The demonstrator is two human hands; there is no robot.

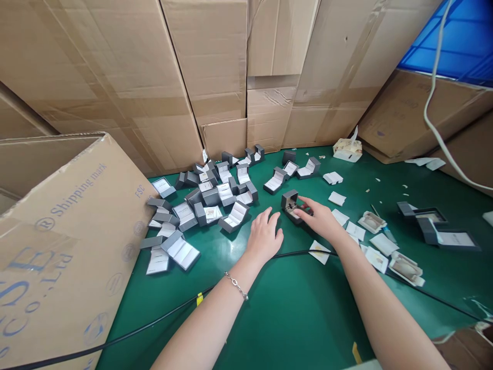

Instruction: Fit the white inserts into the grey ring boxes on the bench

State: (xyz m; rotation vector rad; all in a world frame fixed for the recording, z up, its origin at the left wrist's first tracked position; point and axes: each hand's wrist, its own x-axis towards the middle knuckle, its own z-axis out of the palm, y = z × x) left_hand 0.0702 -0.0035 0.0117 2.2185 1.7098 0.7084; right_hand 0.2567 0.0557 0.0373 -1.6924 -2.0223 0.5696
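A small dark grey jewelry box point(289, 198) stands with its lid up on the green table. My right hand point(318, 220) grips its right side, thumb at the inside and forefinger at the outer edge. A bit of red shows between those fingers, too small to name. Just left of the box, my left hand point(265, 234) hovers low over the table, fingers apart and holding nothing. Near it lies an open grey box with a white lining point(234, 216). Many similar open boxes point(224, 193) are heaped to the left, and a few more point(275, 180) lie behind.
Large cardboard cartons point(223, 67) wall off the back; another carton point(73, 231) borders the left. A black cable point(162, 317) crosses the table beneath my arms. White paper pieces point(356, 231), a tissue pack point(347, 149) and flat open boxes point(449, 237) lie on the right.
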